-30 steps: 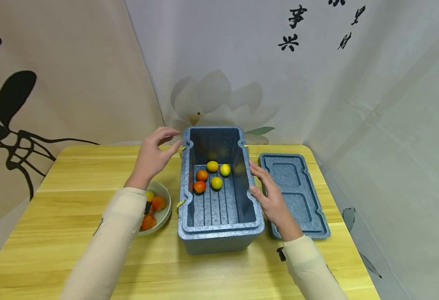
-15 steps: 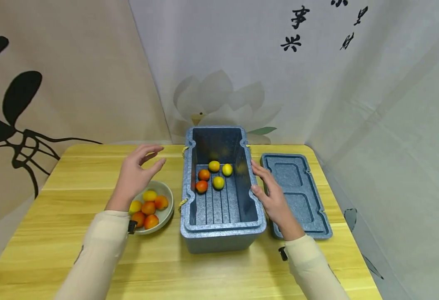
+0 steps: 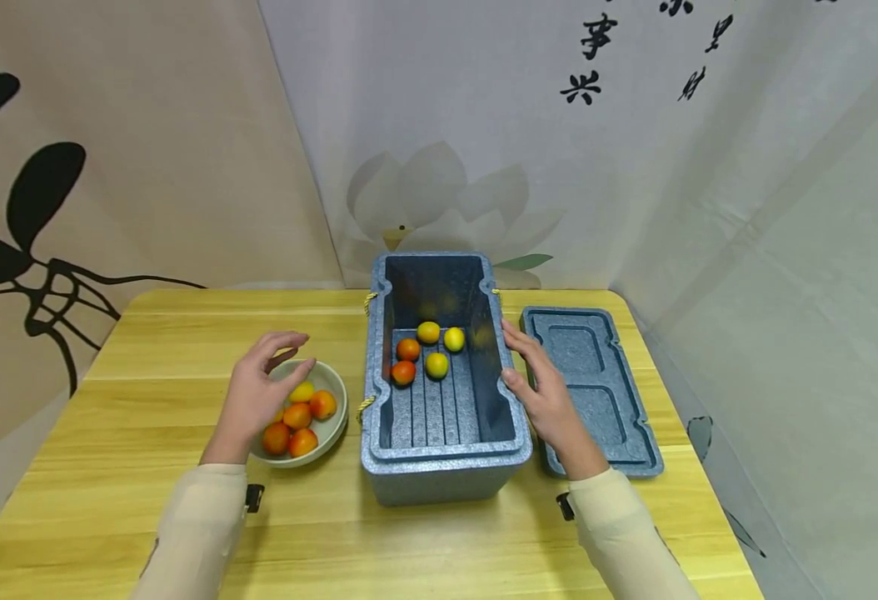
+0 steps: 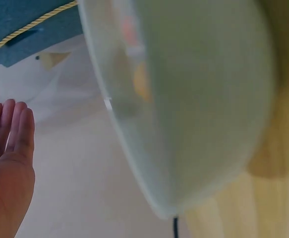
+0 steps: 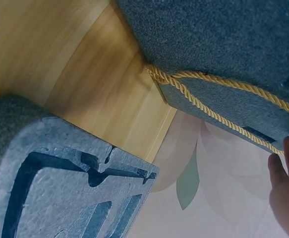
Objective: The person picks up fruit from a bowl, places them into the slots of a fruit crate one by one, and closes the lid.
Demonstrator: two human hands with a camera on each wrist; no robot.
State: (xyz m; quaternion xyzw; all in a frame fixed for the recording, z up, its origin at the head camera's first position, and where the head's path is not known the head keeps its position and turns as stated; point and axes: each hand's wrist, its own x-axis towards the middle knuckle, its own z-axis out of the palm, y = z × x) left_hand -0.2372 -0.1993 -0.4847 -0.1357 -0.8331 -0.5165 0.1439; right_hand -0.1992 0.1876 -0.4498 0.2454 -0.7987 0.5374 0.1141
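Observation:
A grey-blue foam box (image 3: 445,467) stands open on the yellow table (image 3: 124,467) with several orange and yellow fruits (image 3: 426,350) at its far end. My right hand (image 3: 540,385) rests flat against the box's right rim, fingers straight. My left hand (image 3: 259,392) hovers with relaxed fingers over a pale bowl (image 3: 331,417) of several orange and yellow fruits (image 3: 300,417) left of the box; it holds nothing. In the left wrist view the bowl (image 4: 199,99) fills the frame and my fingers (image 4: 10,129) show at the left. The right wrist view shows the box's side (image 5: 223,44) with its yellow rope handle (image 5: 208,106).
The box's lid (image 3: 592,387) lies inner side up on the table right of the box, also seen in the right wrist view (image 5: 55,183). Printed fabric walls close in behind and on the right. Bare tabletop lies to the left and front.
My left hand has drawn back from the box's far left corner, moving left and toward me until it hangs over the bowl. The right hand stays on the box's rim.

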